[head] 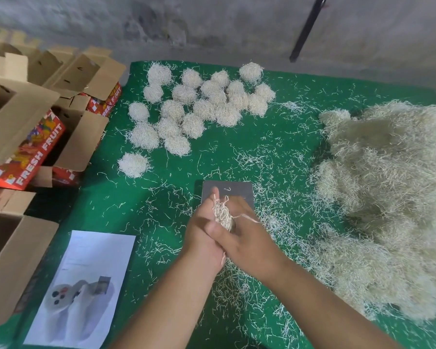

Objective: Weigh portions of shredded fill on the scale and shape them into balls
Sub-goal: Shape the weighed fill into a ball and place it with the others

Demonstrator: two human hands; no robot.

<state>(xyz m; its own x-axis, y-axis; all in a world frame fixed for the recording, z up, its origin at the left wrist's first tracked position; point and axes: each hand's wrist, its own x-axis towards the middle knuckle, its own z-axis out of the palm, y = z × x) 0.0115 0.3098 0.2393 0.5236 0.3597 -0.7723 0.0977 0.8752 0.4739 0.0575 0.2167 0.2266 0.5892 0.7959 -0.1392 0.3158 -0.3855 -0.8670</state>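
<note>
My left hand [204,229] and my right hand [244,231] are pressed together around a small wad of pale shredded fill [222,215], just in front of the flat grey scale [234,191]. The scale's platform is nearly bare, with one stray strand on it. A large loose heap of shredded fill [385,197] covers the right side of the green table [275,152]. Several finished fill balls [199,107] lie clustered at the back left, and one ball [133,164] sits apart, nearer to me.
Open cardboard boxes marked FRESH FRUIT [28,137] line the left edge, with another open box [10,260] nearer. A printed sheet of paper [83,285] lies at front left. Loose strands litter the green cloth. A grey wall [212,26] stands behind.
</note>
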